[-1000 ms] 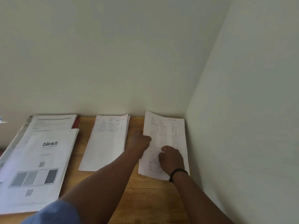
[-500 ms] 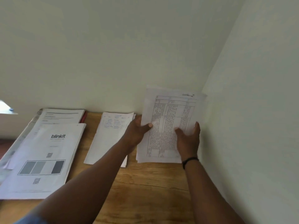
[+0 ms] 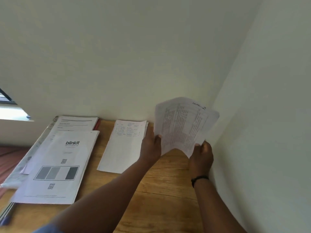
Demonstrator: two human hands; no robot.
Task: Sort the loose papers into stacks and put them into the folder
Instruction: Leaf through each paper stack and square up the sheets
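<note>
Up near the corner where the two pale walls (image 3: pixel 151 56) met, both hands held a bundle of table-printed sheets (image 3: pixel 182 125) clear of the wooden table (image 3: pixel 165 187), so that the paper bowed and its lower edge arched upward between the two grips. The left hand (image 3: pixel 151 147) pinched the bundle's left edge, thumb on the printed face and fingers behind it; the right hand (image 3: pixel 201 157), with a dark band (image 3: pixel 199 179) around the wrist, gripped the lower right corner, thumb curled over the front. Handwriting showed at the sheets' top right corner, too blurred to read. Just left of the left hand, a stack of lined sheets (image 3: pixel 124 147) lay flat on the table, a few rows of writing near its far end. Farther left lay a stack topped by a page printed "blinkit" (image 3: pixel 57 167), with QR codes and a row of grey blocks, and it overlapped another printed sheet (image 3: pixel 75 123) behind it. Under those papers the ringed spine and a red edge of the folder (image 3: pixel 98 123) showed, its clear cover running along the left side. A blue sleeve (image 3: pixel 47 228) covered the left upper arm at the bottom edge, and a bright window ledge (image 3: pixel 13 113) sat at the far left.
</note>
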